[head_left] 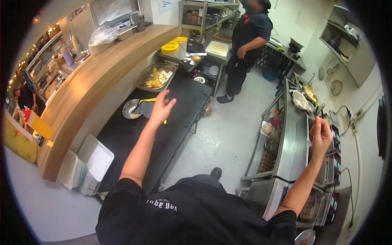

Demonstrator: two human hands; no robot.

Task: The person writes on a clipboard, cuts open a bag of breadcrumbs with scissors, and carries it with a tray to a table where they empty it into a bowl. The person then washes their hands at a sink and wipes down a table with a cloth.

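Note:
My left hand point(163, 107) is raised over the black table point(175, 102) with its fingers apart and nothing in it. Beyond it is a metal tray point(141, 83) of yellow cut pieces that look like potato. A small metal bowl point(130, 107) and a grey cloth with yellow edging point(145, 109) lie close to that hand. Over on the right, my right hand point(321, 134) is closed in a pinch near the steel counter. A thin dark piece shows at its fingertips, too small to name. Just past it sits a bowl of whitish food point(301, 100).
A co-worker in dark clothes point(249, 41) stands at the far end of the aisle point(228, 126). White foam trays point(96, 157) are at the near left, below a curved wooden counter point(90, 81). Fryer-like units with lit displays point(335, 163) line the right wall. Yellow-lidded tubs point(170, 49) stand at the back.

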